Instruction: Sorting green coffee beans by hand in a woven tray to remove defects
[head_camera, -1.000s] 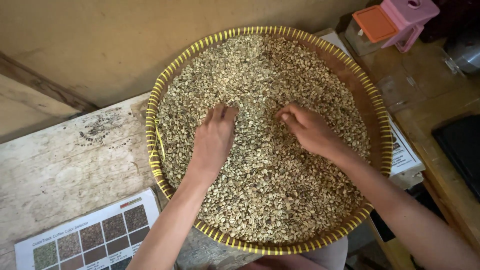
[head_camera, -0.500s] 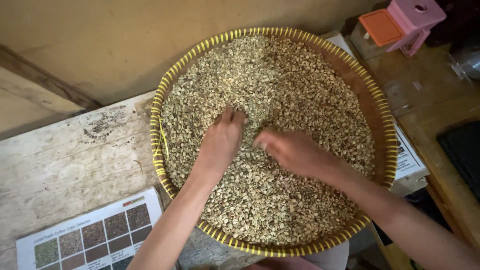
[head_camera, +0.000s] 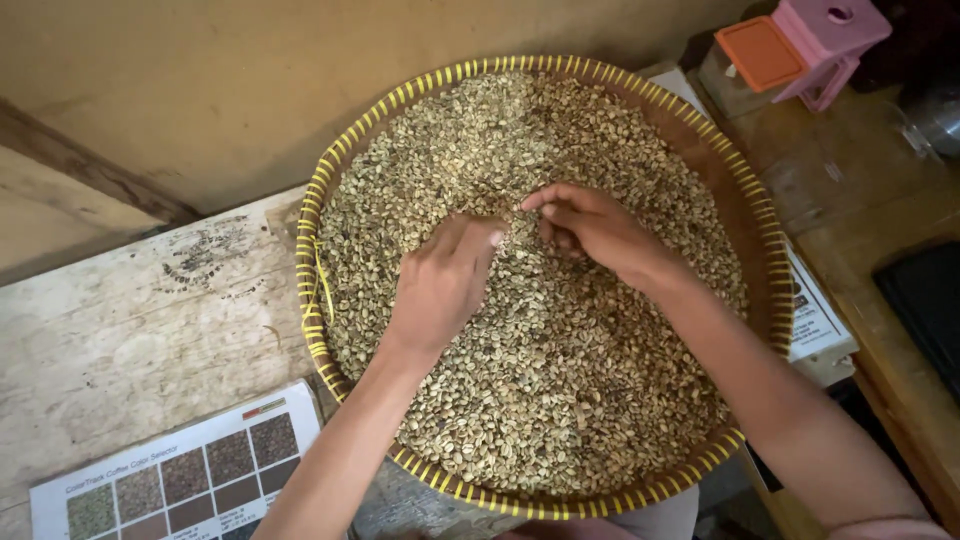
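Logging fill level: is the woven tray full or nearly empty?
Full: pale beans cover the woven tray almost to its rim.

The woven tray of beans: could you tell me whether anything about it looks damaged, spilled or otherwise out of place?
One oddity: on the round woven tray, a yellow strand of the rim binding has come loose on its left side and lies inward over the pale beans. No beans show outside the rim. Both the left hand and right hand rest among the beans.

Pale green-beige beans (head_camera: 560, 380), brown woven tray with yellow-striped rim (head_camera: 310, 290), pink and orange container (head_camera: 800, 40), whitewashed worn table (head_camera: 130, 330)
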